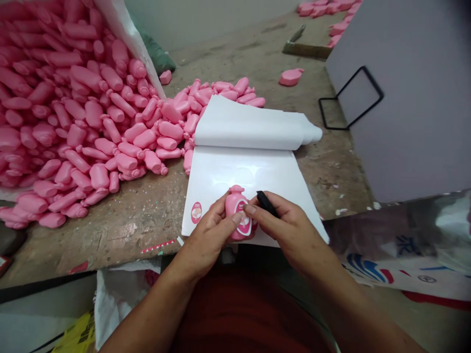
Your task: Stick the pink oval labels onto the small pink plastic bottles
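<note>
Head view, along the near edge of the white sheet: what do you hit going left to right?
Oval sticker on the backing sheet → left hand → pink bottle held in both hands → right hand with a black tool.

Both forearms bare from wrist to the lower frame edge; no sleeves, cuffs or gloves in view. Left hand (211,230) and right hand (285,228) bare too, no rings, watch or bands visible, fingernails short and unpainted as far as can be made out. Below and between the arms, a stretch of dark red garment (243,314) across lap or torso, plain, no print or seam legible; whether it is a shirt or an apron cannot be told.
</note>
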A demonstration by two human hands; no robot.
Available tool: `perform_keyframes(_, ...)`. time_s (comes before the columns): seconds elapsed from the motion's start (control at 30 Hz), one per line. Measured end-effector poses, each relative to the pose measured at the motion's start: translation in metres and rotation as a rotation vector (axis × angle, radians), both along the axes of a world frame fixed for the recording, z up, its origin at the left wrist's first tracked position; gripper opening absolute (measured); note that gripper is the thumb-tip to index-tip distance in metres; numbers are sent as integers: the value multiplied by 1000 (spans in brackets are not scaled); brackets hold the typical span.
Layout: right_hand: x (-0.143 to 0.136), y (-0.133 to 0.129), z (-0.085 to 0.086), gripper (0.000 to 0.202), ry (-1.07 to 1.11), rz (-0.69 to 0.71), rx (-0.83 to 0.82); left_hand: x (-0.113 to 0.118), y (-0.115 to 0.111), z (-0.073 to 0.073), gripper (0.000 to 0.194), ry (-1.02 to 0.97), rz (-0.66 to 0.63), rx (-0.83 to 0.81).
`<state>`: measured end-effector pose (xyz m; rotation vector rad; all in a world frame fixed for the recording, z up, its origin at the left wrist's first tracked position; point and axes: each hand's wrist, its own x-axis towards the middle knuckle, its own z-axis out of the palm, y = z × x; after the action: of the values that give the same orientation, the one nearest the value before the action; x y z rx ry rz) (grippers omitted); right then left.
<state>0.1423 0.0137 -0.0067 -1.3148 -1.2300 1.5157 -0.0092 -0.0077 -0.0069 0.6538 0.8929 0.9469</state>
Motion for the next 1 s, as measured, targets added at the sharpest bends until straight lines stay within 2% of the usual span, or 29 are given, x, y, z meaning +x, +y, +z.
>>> perform_keyframes(0.3, 4, -3, 3, 25, -200, 26, 137, -1, 0, 0, 54, 50, -13, 35)
perform_keyframes(0.43, 2, -7, 8, 20, -352, 10, 299, 2, 1, 0, 65, -1, 11, -9)
perform_keyframes(0.53, 2, -10, 5, 18, -559, -31, 473, 5, 2, 1, 60, -1, 49, -38)
perform_keyframes(0.6, 4, -10, -1, 20, -669, -109, 514, 7, 2, 3, 58, 2, 64, -65)
perform_keyframes(0.67, 10, -7, -6, 30, -684, -190, 459, 8, 1, 7, 59, -1, 60, -112)
perform_keyframes(0.73, 15, -4, -7, 31, -573, -217, 370, 8, 1, 12, 60, -4, 45, -163)
perform_keyframes(0.87, 15, -3, 1, 20, -288, -137, 239, 9, -1, 16, 55, 3, 9, -164)
perform_keyframes(1.0, 4, -4, 9, 30, -310, -77, 191, 9, -1, 11, 45, 62, -41, -71)
